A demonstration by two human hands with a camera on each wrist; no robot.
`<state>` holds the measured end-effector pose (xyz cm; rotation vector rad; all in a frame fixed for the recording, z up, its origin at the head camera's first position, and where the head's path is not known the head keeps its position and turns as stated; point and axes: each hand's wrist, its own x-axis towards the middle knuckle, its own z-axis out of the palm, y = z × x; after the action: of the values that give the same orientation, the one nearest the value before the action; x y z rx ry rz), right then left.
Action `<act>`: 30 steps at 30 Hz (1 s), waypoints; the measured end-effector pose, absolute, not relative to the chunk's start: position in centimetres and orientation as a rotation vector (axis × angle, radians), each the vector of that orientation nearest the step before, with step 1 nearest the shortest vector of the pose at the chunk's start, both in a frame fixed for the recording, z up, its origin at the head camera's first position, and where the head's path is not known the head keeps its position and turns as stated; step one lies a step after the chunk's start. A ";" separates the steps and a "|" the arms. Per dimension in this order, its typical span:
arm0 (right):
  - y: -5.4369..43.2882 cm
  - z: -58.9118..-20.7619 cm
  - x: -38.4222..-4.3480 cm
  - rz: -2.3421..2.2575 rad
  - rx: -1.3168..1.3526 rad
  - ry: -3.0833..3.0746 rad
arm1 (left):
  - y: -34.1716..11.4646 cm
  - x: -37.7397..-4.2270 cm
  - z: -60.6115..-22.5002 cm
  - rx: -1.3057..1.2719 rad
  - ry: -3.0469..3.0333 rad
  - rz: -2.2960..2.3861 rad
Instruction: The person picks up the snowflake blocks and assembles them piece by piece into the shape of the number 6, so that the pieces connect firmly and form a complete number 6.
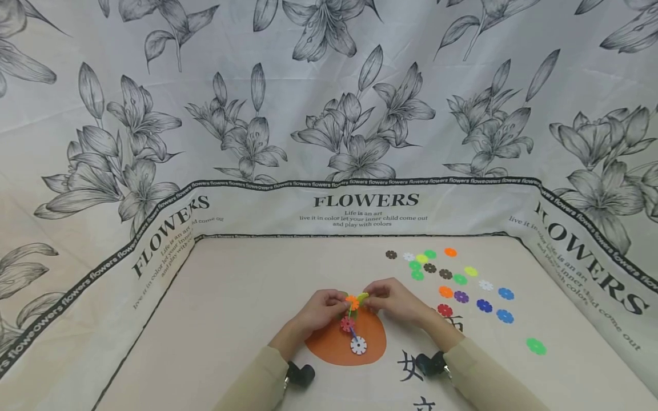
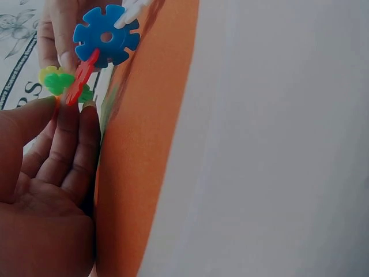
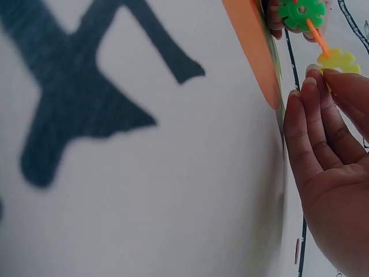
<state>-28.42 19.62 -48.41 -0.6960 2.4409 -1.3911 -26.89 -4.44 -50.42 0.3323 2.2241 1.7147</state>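
Slotted, flower-shaped plastic discs are joined in a chain between the hands. The left hand (image 1: 325,308) pinches the chain near its orange disc (image 1: 352,302) and green disc (image 3: 302,12); fingers partly hide the exact grip. My right hand (image 1: 393,298) pinches the yellow disc (image 3: 339,62) between thumb and fingertips. An orange disc edge links green to yellow in the right wrist view. Below hang a red disc (image 1: 347,324), a blue disc (image 2: 106,36) and a white disc (image 1: 358,345). Under the chain lies an orange rounded patch (image 1: 334,348).
Several loose discs lie scattered to the right on the pale cloth, including a purple disc (image 1: 461,297), a dark blue disc (image 1: 484,306) and a lone green disc (image 1: 536,346). Flower-printed fabric walls (image 1: 360,211) enclose the back and sides. Black printed characters (image 1: 411,365) mark the cloth.
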 end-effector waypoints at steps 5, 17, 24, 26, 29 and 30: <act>19.6 -48.4 -28.4 -1.400 -0.666 2.438 | -4.4 -26.8 -50.3 0.329 2.228 1.708; 19.5 -48.5 -28.1 -1.529 -0.600 2.318 | -4.4 -26.9 -50.4 0.321 2.235 1.697; 19.3 -48.6 -27.8 -1.555 -0.594 2.270 | -4.3 -26.9 -50.6 0.316 2.243 1.699; 19.3 -48.6 -27.8 -1.552 -0.600 2.268 | -4.3 -26.9 -50.5 0.308 2.247 1.696; 19.3 -48.6 -27.8 -1.553 -0.602 2.259 | -4.3 -26.8 -50.4 0.311 2.259 1.694; 19.3 -48.6 -27.8 -1.556 -0.599 2.256 | -4.3 -26.8 -50.4 0.312 2.263 1.695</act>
<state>-27.79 19.29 -48.58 -0.5987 2.2558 -1.5557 -26.77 -4.27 -50.45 0.3125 2.2629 1.6953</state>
